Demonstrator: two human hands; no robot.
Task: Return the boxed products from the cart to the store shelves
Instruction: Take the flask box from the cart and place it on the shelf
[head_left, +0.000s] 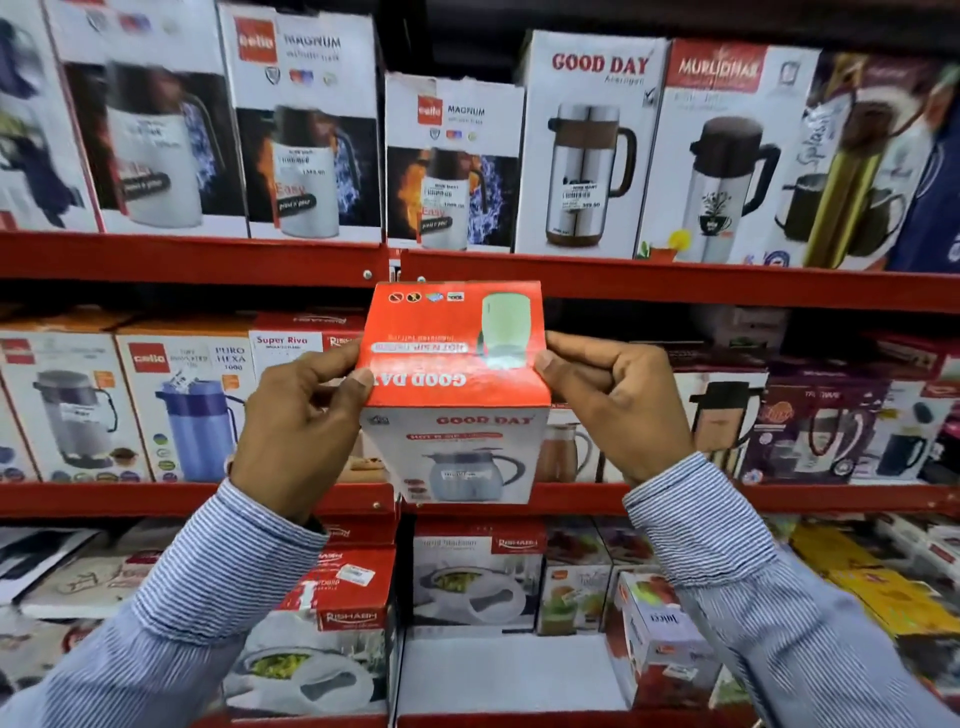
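Note:
I hold a Good Day box (457, 395) with an orange-red top and a white front that pictures a grey jug. It is in the air at the centre, in front of the middle shelf (675, 496). My left hand (298, 431) grips its left side, thumb on the top edge. My right hand (613, 410) grips its right side in the same way. Behind the box, the middle shelf shows a dark gap above the lower boxes. The cart is not in view.
Red metal shelves fill the view. The upper shelf (675, 283) carries tall flask boxes, such as a Good Day box (587, 145) and Cello Magnum boxes (306, 124). Cello boxes (187, 405) stand at middle left. Rishabh boxes (478, 571) sit on the lower shelf.

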